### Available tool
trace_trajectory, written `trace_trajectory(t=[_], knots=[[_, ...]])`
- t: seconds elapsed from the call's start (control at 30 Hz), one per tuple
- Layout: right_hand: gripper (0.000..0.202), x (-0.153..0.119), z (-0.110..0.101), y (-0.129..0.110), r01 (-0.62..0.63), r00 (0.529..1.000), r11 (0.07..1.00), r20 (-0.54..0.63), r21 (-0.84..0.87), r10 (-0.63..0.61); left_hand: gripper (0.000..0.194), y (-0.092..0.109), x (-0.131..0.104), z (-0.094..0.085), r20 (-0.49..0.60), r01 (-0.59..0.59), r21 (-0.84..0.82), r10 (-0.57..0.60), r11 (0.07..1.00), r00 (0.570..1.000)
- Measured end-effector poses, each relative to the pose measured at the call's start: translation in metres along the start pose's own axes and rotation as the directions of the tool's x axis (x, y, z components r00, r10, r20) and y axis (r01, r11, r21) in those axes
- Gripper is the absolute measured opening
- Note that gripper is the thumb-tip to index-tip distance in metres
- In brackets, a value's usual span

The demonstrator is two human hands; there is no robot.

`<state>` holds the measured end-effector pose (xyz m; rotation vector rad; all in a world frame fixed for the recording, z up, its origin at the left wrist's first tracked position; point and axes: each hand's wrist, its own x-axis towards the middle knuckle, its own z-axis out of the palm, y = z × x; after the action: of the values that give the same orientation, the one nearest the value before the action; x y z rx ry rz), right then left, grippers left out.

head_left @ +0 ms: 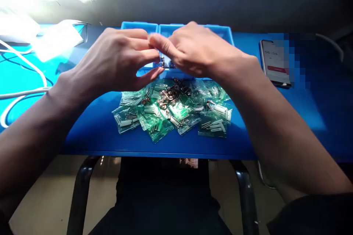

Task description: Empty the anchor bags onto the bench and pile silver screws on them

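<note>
Both hands, left hand (116, 60) and right hand (193, 51), are pinching tiny metal fittings (162, 62) together over the green packets (171, 112), probably needing steady alignment next.

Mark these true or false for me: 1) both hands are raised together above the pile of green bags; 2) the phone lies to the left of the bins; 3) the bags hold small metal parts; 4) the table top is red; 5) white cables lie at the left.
1) True: the left hand and right hand meet above the green bags, pinching a small metal piece.
2) False: the phone lies to the right of the blue bins.
3) True.
4) False: the table top is blue.
5) True: white cables lie at the left.
</note>
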<state>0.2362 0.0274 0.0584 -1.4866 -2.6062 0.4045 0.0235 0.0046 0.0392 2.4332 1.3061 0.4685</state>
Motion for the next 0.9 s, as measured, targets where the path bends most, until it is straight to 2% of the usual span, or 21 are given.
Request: trace_trajectory(t=[0.1,0.2,0.3,0.4,0.53,0.67,0.8,0.9], knots=[[0.088,0.007,0.014,0.01,0.038,0.995,0.995,0.087,0.095,-0.046,0.068,-0.011,-0.007,0.005,0.046,-0.14,0.277,0.133,0.951,0.99],[0.09,0.006,0.021,0.017,0.07,0.992,0.989,0.092,0.128,-0.083,0.058,-0.016,-0.014,0.011,0.019,-0.199,0.323,0.204,0.925,0.979],[0.092,0.008,0.026,0.016,0.104,0.992,0.992,0.07,0.066,-0.109,0.056,-0.014,-0.014,0.018,0.0,-0.162,0.32,0.171,0.933,0.985],[0.097,0.011,0.031,0.015,0.102,0.992,0.995,0.075,0.002,-0.102,0.064,-0.009,-0.012,0.024,-0.042,-0.136,0.411,0.168,0.901,0.985],[0.097,0.013,0.032,0.02,0.137,0.985,0.99,0.102,0.026,-0.139,0.061,-0.007,-0.011,0.026,-0.082,-0.137,0.475,0.199,0.869,0.977],[0.099,0.012,0.033,0.024,0.211,0.975,0.975,0.05,0.072,-0.215,0.061,-0.007,-0.011,0.027,-0.108,-0.121,0.491,0.198,0.863,0.974],[0.097,0.012,0.033,0.022,0.211,0.974,0.977,0.076,0.027,-0.212,0.065,-0.003,-0.014,0.027,-0.1,-0.053,0.553,0.129,0.832,0.987],[0.093,0.012,0.03,0.019,0.215,0.972,0.976,0.096,0.02,-0.216,0.061,0.0,-0.016,0.027,-0.099,-0.078,0.538,0.155,0.839,0.983]])
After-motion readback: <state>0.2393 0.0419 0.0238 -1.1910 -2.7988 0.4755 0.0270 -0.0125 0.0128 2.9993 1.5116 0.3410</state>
